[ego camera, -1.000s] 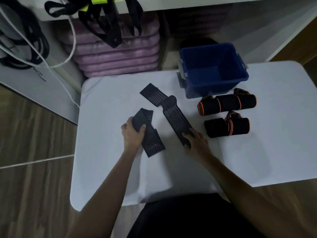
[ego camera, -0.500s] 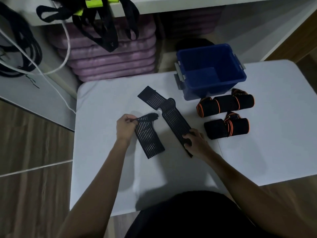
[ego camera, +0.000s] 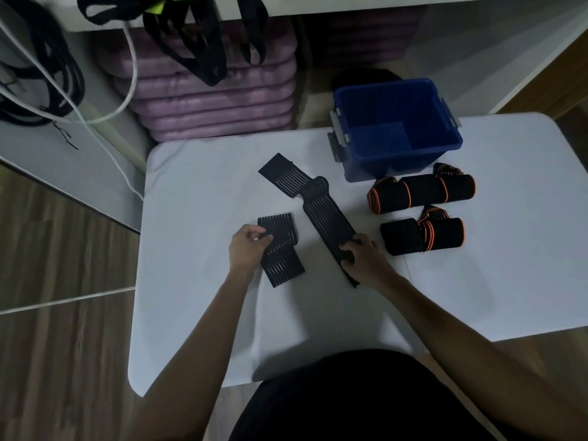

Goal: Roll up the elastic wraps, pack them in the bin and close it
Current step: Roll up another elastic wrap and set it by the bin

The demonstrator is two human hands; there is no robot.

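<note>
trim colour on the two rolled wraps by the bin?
Orange stripes on black, on both rolled wraps; head view.

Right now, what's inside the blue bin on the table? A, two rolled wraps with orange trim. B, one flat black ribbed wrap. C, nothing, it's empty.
C: the blue bin shows only its bare floor, while both orange-trimmed rolls lie on the table in front of it.

I see a white table [ego camera: 197, 313] carrying a blue bin [ego camera: 397, 154] at one o'clock, two ribbed black wraps [ego camera: 327, 218] centre, two orange-trimmed rolls [ego camera: 420, 192] at three.
</note>
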